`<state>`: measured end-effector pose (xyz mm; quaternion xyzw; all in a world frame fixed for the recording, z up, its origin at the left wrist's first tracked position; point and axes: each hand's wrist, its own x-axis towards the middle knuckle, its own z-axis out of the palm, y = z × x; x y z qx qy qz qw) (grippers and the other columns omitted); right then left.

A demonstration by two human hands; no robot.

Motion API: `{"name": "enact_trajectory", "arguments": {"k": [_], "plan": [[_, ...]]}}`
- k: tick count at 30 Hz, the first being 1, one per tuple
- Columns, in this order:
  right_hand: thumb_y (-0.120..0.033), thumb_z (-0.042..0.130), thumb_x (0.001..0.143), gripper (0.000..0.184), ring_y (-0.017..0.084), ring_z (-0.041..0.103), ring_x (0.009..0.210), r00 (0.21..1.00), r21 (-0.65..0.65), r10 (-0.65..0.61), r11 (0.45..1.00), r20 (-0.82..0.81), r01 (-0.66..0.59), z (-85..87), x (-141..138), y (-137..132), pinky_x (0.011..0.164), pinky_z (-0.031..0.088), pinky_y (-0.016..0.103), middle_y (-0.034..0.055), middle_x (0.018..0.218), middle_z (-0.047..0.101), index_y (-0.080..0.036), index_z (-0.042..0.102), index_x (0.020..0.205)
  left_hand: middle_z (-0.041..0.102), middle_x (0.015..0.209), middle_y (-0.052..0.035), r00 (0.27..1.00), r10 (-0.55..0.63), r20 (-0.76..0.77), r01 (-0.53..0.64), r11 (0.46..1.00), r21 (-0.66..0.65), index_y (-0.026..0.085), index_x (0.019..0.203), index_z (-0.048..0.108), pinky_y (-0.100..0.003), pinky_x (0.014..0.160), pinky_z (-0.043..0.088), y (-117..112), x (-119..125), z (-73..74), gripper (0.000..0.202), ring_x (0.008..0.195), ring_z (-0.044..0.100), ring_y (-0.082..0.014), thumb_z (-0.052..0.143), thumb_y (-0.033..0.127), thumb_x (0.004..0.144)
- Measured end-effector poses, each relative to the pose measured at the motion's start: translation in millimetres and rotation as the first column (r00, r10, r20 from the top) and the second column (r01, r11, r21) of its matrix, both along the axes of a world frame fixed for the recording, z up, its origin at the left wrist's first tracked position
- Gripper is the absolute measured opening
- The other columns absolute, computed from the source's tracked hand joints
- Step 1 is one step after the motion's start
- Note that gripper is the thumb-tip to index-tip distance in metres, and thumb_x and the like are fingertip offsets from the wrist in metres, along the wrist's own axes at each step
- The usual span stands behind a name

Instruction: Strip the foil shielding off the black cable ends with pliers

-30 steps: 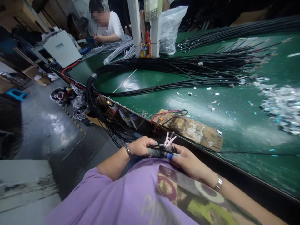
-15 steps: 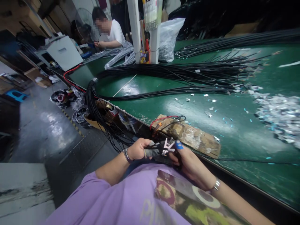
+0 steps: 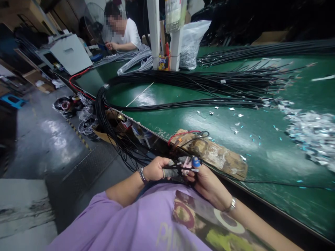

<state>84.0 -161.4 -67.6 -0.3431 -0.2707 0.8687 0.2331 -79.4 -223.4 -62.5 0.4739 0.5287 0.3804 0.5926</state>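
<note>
Beyond the right hand (image 3: pixel 206 181) lies a plank (image 3: pixel 218 153).

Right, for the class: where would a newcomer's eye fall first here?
The thick bundle of black cables would probably catch it first, sweeping across the green table and over its edge. Next might be the heap of shiny scraps at the picture's right. Low in the middle, the left hand and right hand meet at a pale pink clip.
</note>
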Motion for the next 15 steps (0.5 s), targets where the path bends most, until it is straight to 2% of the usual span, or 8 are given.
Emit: {"name": "enact_trajectory", "arguments": {"k": [9, 15], "plan": [[-0.054, 0.081, 0.055, 0.047, 0.006, 0.024, 0.044, 1.000, -0.009, -0.020, 1.000, 0.010, 0.020, -1.1, -1.3, -0.9, 0.040, 0.021, 0.019, -0.0056, 0.046, 0.039, -0.018, 0.051, 0.053, 0.049, 0.045, 0.0039, 1.000, 0.008, -0.015, -0.008, 1.000, 0.009, 0.013, 0.060, 0.053, -0.017, 0.039, 0.030, -2.4, 1.6, -2.3, 0.051, 0.037, 0.036, -0.0032, 0.071, 0.060, 0.060], [-0.070, 0.067, 0.062, 0.052, 0.007, 0.023, 0.043, 0.998, 0.038, 0.050, 0.998, -0.024, -0.049, 1.4, 3.5, -3.9, 0.039, 0.023, 0.022, -0.0044, 0.048, 0.040, -0.020, 0.052, 0.057, 0.049, 0.046, 0.0036, 1.000, 0.006, -0.015, -0.006, 1.000, 0.003, 0.012, 0.061, 0.053, -0.017, 0.041, 0.030, -5.9, 2.5, -0.1, 0.051, 0.039, 0.038, -0.0036, 0.071, 0.060, 0.061]]}}
